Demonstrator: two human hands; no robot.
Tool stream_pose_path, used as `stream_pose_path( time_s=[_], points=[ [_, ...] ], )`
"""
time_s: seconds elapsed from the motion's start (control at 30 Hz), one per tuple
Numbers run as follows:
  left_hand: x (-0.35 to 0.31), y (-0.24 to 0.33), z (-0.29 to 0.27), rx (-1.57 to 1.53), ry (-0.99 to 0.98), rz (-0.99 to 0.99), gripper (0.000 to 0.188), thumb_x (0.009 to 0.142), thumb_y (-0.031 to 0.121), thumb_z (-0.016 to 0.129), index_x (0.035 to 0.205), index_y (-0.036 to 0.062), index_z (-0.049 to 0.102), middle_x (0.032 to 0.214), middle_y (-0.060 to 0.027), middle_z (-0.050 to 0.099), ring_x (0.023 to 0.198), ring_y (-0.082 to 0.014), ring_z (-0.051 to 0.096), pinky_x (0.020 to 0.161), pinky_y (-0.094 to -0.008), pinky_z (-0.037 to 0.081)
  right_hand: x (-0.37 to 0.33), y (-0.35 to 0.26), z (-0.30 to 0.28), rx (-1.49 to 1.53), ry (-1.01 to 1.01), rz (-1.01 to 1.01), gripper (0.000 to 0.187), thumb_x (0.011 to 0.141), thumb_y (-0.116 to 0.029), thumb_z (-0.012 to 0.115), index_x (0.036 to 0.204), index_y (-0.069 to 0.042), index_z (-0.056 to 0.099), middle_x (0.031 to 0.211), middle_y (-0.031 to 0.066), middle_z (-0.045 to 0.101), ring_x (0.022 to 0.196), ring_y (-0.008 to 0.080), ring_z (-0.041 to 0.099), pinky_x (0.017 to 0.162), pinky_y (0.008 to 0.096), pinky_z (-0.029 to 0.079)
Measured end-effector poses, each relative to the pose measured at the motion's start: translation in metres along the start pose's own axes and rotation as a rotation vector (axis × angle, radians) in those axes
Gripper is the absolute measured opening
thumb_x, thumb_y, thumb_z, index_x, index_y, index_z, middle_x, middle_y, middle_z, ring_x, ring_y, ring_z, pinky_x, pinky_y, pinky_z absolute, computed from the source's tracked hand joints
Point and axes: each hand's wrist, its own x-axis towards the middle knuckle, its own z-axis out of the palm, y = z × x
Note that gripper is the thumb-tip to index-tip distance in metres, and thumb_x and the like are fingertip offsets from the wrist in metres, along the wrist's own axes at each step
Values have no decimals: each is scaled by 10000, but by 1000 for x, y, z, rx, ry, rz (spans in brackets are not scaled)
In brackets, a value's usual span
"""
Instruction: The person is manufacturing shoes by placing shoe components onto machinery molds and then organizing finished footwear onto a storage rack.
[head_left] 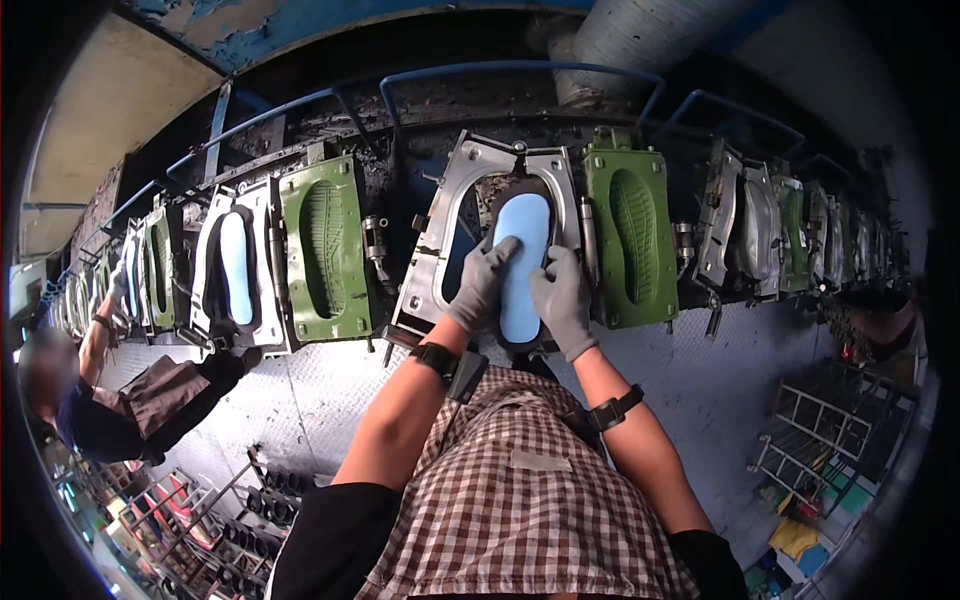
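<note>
Between my hands, sole side up, is a dark shoe upper [507,208] with a light blue insole [524,255] across it. It lies over an open silver metal mould [430,262]. My left hand [484,282], in a grey glove, grips the upper's left edge, its thumb pressed on the blue face. At the right edge, my grey-gloved right hand [563,298] has its fingers curled against the insole, partly hiding what they pinch. Green sole moulds with tread grooves flank it, one on the left [325,250] and one on the right [632,235].
Another silver mould [265,290] to the left holds a similar blue-faced piece [236,268]. More moulds line the curved bench under a blue rail [520,66]. A co-worker [110,410] stands at far left. Racks [835,420] stand behind right, with more dark items on racks behind left.
</note>
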Motion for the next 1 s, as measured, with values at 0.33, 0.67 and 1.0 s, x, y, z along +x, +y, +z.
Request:
stream_pose_path(
  time_s=[0.33,0.67,1.0],
  points=[
    [36,-24,33,11,77,115,642,942,394,730,1388,-15,517,1181,-83,651,1007,-160,608,888,-313,514,33,-18,-53,-418,-23,-90,631,867,-112,601,1457,-325,530,1240,173,692,933,362,717,820,448,570],
    [-121,-91,-18,522,-9,162,870,923,343,755,1584,41,277,1373,-229,597,1215,-275,608,1010,-377,506,12,18,-36,-63,-551,-355,295,949,-53,622,1237,-44,682,1208,161,678,1116,272,642,962,394,513],
    [-452,-188,-131,309,1728,626,351,998,150,550,1317,31,636,1198,-202,696,1057,-296,689,922,-359,543,-75,-48,43,181,-1052,-538,304,1040,-95,541,1325,-32,623,855,-23,537,668,27,429,577,194,376]
  ],
)
